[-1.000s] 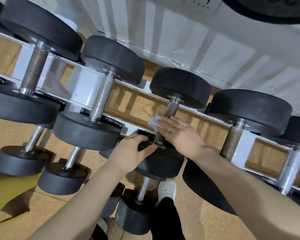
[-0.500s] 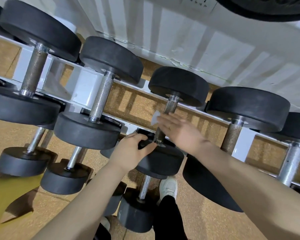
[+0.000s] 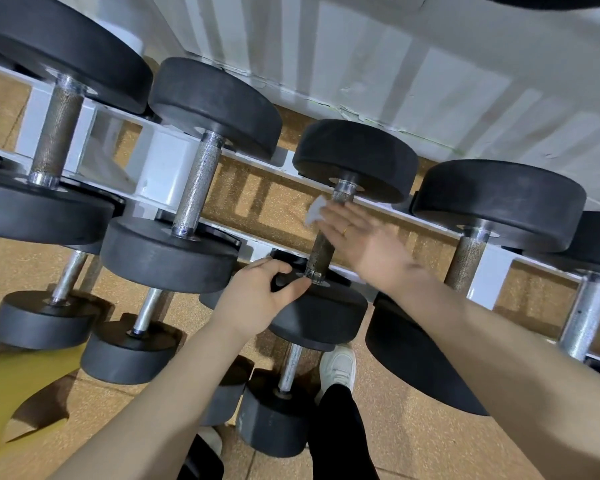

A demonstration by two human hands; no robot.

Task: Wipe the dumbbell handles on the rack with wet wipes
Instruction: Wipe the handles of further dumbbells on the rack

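A black dumbbell with a knurled metal handle (image 3: 321, 251) lies on the white rack (image 3: 167, 171) in the middle of the row. My right hand (image 3: 364, 240) presses a small white wet wipe (image 3: 315, 211) flat against the upper part of that handle, fingers stretched out; most of the wipe is hidden under my fingers. My left hand (image 3: 257, 299) grips the rim of the dumbbell's near black weight (image 3: 326, 317), thumb close to the handle's lower collar.
Other black dumbbells sit on the rack to the left (image 3: 194, 192) and right (image 3: 465, 258), and smaller ones (image 3: 146, 313) on a lower tier. A white ribbed wall (image 3: 430, 74) stands behind. My white shoe (image 3: 338, 367) is on the tan floor. Something yellow (image 3: 11, 386) is at the left edge.
My right hand with the wipe has slid up the handle, from near the lower collar toward the far weight. My left hand has stayed on the near weight.
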